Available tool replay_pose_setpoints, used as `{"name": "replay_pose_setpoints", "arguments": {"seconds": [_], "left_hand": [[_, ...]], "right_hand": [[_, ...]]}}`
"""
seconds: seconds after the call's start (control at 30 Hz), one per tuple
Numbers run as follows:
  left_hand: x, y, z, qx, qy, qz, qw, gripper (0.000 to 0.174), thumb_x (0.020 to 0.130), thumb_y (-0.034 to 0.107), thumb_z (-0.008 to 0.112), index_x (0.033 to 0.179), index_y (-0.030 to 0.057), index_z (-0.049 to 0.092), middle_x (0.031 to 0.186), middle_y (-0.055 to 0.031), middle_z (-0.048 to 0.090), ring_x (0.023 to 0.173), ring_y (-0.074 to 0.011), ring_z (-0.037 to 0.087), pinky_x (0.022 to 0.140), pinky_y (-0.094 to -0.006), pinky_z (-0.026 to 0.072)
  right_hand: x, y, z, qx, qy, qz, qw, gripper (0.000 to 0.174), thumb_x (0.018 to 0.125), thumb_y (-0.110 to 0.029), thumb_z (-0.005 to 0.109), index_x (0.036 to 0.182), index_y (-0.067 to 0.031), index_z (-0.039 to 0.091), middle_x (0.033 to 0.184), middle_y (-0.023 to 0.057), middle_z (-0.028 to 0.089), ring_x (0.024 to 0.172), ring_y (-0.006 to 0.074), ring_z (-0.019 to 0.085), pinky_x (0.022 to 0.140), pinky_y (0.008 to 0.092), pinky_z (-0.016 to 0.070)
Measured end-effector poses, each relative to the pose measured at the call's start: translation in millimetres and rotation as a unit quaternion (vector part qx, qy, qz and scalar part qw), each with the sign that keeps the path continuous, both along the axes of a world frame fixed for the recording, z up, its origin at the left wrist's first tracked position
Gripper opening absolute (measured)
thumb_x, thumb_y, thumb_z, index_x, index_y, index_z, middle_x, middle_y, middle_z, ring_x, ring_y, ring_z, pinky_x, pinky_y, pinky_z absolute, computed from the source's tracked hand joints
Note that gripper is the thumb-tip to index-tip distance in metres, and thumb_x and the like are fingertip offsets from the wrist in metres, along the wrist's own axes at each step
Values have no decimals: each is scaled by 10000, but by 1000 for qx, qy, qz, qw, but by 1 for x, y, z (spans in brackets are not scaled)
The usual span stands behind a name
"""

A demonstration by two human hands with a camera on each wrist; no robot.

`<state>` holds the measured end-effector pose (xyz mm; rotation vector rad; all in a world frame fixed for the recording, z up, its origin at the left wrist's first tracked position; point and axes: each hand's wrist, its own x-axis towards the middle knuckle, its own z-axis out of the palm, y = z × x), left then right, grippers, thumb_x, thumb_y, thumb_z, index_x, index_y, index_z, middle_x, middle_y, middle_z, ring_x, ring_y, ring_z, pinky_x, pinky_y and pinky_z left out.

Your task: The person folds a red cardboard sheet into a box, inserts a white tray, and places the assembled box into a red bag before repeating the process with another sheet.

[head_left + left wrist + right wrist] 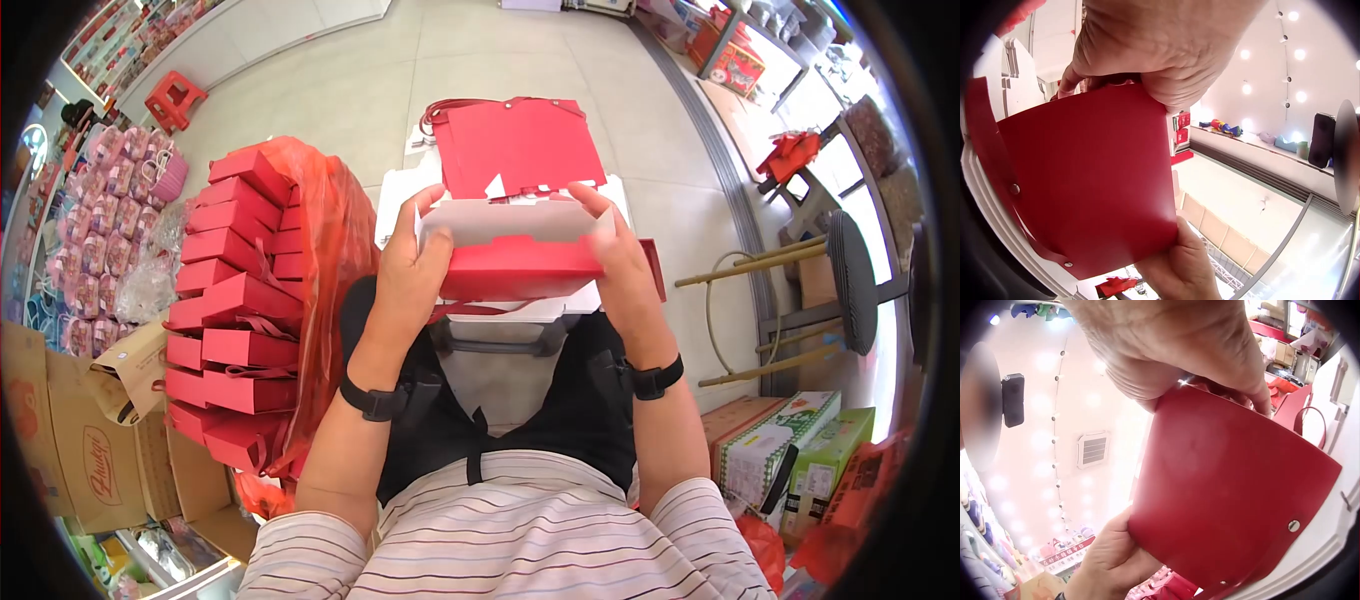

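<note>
- My left hand (415, 245) and right hand (622, 265) are pinching 2 ends of an open red box (525, 270).
- It's facing me, near the white tabletop (396, 195); uneven squeezing could be creasing its walls.

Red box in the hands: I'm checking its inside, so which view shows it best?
The head view, which looks down on the red box and shows its pale inner side. The left wrist view shows a red outer face with two metal studs; the right wrist view also shows its red outside.
</note>
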<state>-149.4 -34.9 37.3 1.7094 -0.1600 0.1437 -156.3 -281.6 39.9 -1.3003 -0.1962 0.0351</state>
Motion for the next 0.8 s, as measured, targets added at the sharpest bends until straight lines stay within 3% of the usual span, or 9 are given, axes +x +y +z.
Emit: {"name": "replay_pose_setpoints", "arguments": {"seconds": [0.03,0.13,0.17,0.33,0.43,0.6,0.8], "left_hand": [[-1,2,0,8,3,-1,1000,458,1002,109,510,1444,-8,520,1298,-103,601,1176,-162,551,1058,-320,434],[-1,2,2,53,15,-9,998,488,1028,161,520,1484,-10,486,1364,-121,595,1255,-184,537,1111,-335,399],[-2,1,5,52,-3,-22,998,507,1044,201,510,1507,0,460,1396,-139,578,1288,-201,528,1126,-344,388],[-8,9,0,-28,-48,-94,994,638,1103,373,435,1615,10,320,1490,-172,520,1419,-235,450,1205,-365,300],[-10,11,2,-166,51,-141,975,641,1103,343,398,1630,-8,294,1504,-164,511,1429,-228,432,1220,-352,269],[-14,13,4,-87,63,-126,986,567,1067,233,425,1587,10,387,1468,-137,532,1364,-198,471,1169,-321,326],[-10,14,13,-34,111,-122,986,491,1045,153,470,1525,49,474,1376,-98,576,1218,-140,526,1079,-298,406]], "right_hand": [[1,-3,-5,91,13,27,995,535,1053,-344,526,1497,-44,505,1468,140,542,1352,231,505,1157,359,353],[-2,-9,-8,47,40,38,997,565,1073,-412,494,1501,-45,513,1453,134,561,1350,216,499,1161,350,340],[-2,-8,-5,-66,20,25,997,532,1070,-389,512,1468,-37,546,1385,125,601,1311,205,517,1135,337,367],[-2,-8,11,-183,8,12,983,466,1048,-324,554,1419,-42,576,1216,104,633,1147,185,557,1040,319,432],[-4,-3,16,-193,36,5,981,435,1043,-304,561,1399,-55,586,1185,110,637,1117,182,564,1020,319,442],[-12,-2,13,-190,58,2,980,408,1038,-271,569,1394,-72,585,1187,119,642,1101,189,575,1012,319,451],[0,-14,26,-258,61,77,961,409,1018,-231,598,1392,-67,576,1216,129,657,1098,198,587,996,336,469]]}}
